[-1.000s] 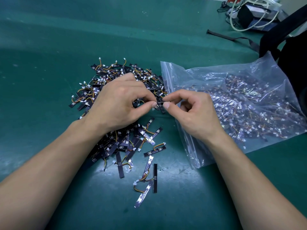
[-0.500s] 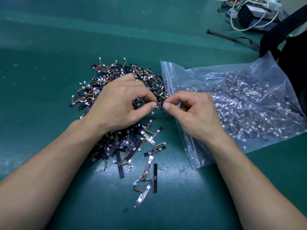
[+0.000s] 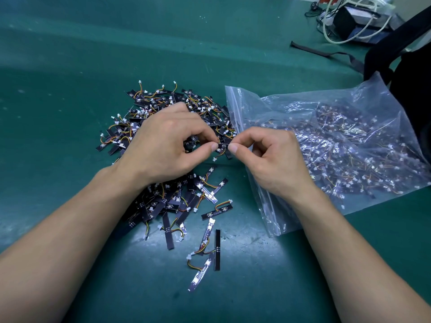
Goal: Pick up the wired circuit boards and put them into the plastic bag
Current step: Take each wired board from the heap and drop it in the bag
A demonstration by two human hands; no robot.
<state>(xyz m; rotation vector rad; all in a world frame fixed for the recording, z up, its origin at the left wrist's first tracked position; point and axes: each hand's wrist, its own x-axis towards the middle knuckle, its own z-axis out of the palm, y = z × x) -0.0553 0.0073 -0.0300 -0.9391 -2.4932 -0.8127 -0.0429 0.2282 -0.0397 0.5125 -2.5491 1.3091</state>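
A heap of small black wired circuit boards (image 3: 163, 106) with orange-yellow wires and white plugs lies on the green table mat. My left hand (image 3: 168, 145) and my right hand (image 3: 270, 157) meet above the heap's right edge. Both pinch the ends of one wired circuit board (image 3: 222, 146) between thumb and forefinger, its wire hanging below. The clear plastic bag (image 3: 338, 145) lies to the right, holding many boards, with its zip opening (image 3: 235, 113) facing the heap. My right hand rests over the bag's open edge.
Loose boards (image 3: 211, 245) lie scattered toward me from the heap. A black bag with straps (image 3: 410, 73) sits at the far right. A dark box with white cables (image 3: 354, 22) stands at the back right. A green mat (image 3: 70, 66) covers the table.
The two hands stay pinched together on the same board; they have shifted only slightly and the board's wire now hangs visibly below the fingertips.
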